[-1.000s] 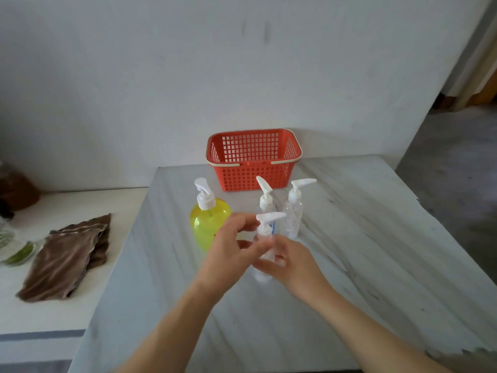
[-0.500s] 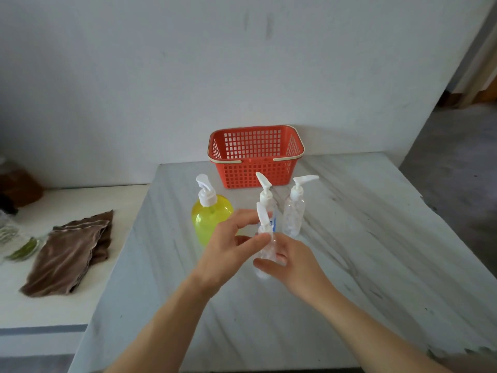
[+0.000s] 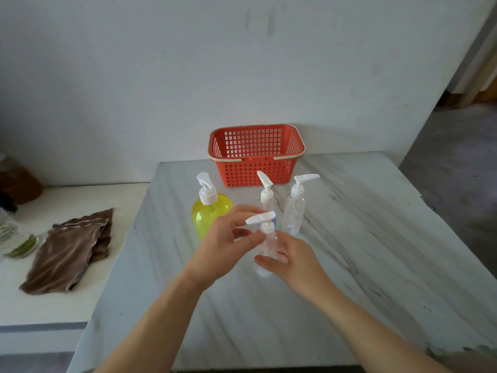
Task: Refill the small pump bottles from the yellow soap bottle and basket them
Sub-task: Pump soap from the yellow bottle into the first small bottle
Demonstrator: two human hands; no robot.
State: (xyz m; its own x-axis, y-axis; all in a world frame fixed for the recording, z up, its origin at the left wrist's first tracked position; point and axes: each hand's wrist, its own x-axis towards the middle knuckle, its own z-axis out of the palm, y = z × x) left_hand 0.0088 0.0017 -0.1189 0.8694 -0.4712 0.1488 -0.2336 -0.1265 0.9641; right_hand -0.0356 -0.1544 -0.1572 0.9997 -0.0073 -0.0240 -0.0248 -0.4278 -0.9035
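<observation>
Clear plastic small pump bottle (image 3: 265,249) w/ white pump head (image 3: 260,218) is sitting, as far as the head view shows, on the grey marble desk (image 3: 349,238), just in front of the yellow soap bottle (image 3: 208,214). Right grip (image 3: 293,261) is wrapping round its body. Left grip (image 3: 226,249) is pinching the pump collar, prob. unscrewing, so the refill is only starting. A 2nd small clear bottle (image 3: 266,197) and a 3rd small clear bottle (image 3: 294,211) are standing behind, near the orange lattice basket (image 3: 255,157); none basketed yet. Next move is calling for lifting the pump straight out while keeping the bottle upright.

My left grip (image 3: 223,249) and right grip (image 3: 294,261) are bare hands, and both forearms (image 3: 150,327) are bare as far as visible.
</observation>
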